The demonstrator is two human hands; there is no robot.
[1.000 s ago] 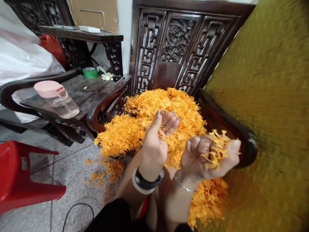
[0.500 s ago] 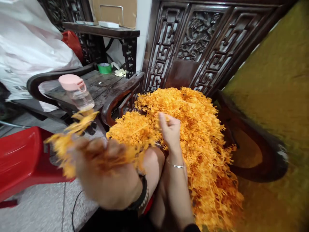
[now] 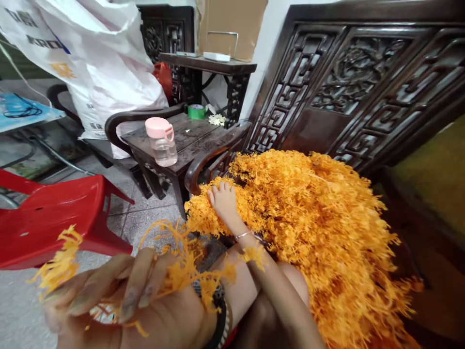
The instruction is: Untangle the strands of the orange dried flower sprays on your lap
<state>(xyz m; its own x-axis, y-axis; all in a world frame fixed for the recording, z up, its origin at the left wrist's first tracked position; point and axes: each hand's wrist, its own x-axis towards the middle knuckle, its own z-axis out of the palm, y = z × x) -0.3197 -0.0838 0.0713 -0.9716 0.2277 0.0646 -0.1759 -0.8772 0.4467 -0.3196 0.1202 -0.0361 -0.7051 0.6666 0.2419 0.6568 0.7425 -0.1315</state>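
My left hand [image 3: 127,295] is close to the camera at the lower left, palm turned up. Its fingers are curled around orange artificial sprigs [image 3: 181,271], whose frilly ends stick out on both sides and hang over the wrist. Farther off, my right hand [image 3: 224,201] rests on the left edge of a large heap of the same orange sprigs [image 3: 312,213]. Its fingers are apart and touch the top of the heap, their tips partly sunk among the strands. The heap lies on a dark carved wooden seat [image 3: 334,126].
A pink-lidded bottle [image 3: 165,145] and green tape [image 3: 196,112] stand on a dark side table [image 3: 185,138]. A red plastic chair [image 3: 69,213] is at the left. Behind it are a large white sack [image 3: 105,68] and a table with a blue top [image 3: 29,111].
The view has swung left. My right hand has gone from closed above the heap to spread on its left part. My left hand has turned palm up, nearer the camera, still holding sprigs.
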